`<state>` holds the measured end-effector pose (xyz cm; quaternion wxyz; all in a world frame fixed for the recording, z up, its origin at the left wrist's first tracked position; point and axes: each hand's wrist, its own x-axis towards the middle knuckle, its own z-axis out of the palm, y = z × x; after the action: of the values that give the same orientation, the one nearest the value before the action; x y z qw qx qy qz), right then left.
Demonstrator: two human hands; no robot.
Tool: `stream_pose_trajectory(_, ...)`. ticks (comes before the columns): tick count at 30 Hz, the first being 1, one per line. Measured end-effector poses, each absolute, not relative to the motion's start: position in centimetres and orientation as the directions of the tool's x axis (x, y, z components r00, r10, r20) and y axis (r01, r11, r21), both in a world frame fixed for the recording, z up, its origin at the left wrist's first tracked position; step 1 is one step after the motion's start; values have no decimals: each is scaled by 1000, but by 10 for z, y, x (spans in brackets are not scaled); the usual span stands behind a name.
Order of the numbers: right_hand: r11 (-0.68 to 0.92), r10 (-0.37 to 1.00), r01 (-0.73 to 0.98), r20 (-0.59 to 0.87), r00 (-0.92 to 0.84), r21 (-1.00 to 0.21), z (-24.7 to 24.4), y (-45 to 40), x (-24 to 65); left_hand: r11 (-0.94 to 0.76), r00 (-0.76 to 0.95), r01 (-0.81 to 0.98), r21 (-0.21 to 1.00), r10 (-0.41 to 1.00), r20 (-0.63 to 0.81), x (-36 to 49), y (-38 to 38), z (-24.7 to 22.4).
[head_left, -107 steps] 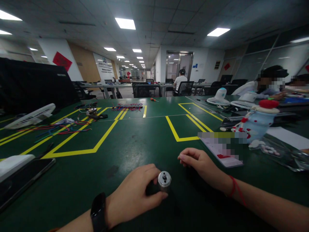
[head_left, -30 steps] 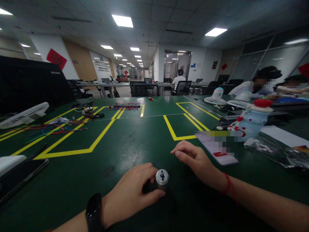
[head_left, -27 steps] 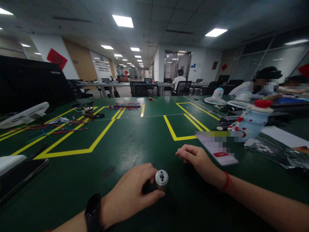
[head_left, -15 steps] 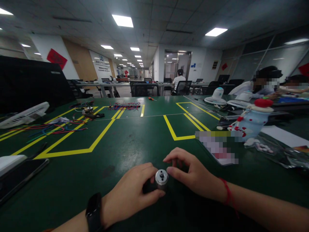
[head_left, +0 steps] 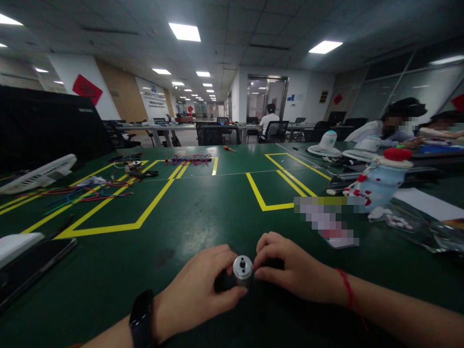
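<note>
A small silver cylindrical motor (head_left: 242, 268) stands upright just above the green tabletop or on it; I cannot tell which. Its round top face has a dark centre and small dark holes. My left hand (head_left: 208, 276) grips it from the left, thumb in front and fingers behind. Right beside the motor's rim is my right hand (head_left: 286, 263), with thumb and index fingertips drawn close together. Whether something tiny sits between those fingertips, or they touch the rim, is too small to make out.
Yellow tape (head_left: 137, 225) marks areas on the green table (head_left: 203, 203). Loose wires (head_left: 90, 191) lie left, a phone (head_left: 39, 263) nearer. On the right are a blurred-out phone (head_left: 329, 224), a light-blue cup (head_left: 386, 183) and plastic bags (head_left: 420, 229). People sit beyond.
My right hand has shifted slightly right and its raised index finger has curled down toward the thumb. The motor's top centre now looks darker. My left hand keeps its hold.
</note>
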<state>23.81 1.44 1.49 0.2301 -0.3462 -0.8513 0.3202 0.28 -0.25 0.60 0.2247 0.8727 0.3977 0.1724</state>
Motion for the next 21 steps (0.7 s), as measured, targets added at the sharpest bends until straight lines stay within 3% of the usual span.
stream_pose_trajectory(3,610,705,493,140,-695,-620,13,13,239,-585,627,613,531,769,122,2,-3,5)
stream_pose_trajectory(8,627,702,488,170,-691,-607,12,11,241,-576,621,619,534,775,115,2,-4,6)
stream_pose_trajectory(12,546,730,416,170,-661,-727,11,13,243,-568,621,620,542,777,103,3,-3,7)
stream_pose_trajectory(15,314,832,346,80,-549,-884,11,23,245,-565,622,615,549,777,102,2,-2,8)
stream_pose_trajectory(18,146,900,295,3,-436,-944,12,31,249,-565,620,613,553,777,106,2,-2,7)
stream_pose_trajectory(21,257,860,368,38,-509,-894,13,29,250,-565,623,616,549,776,100,2,-2,6)
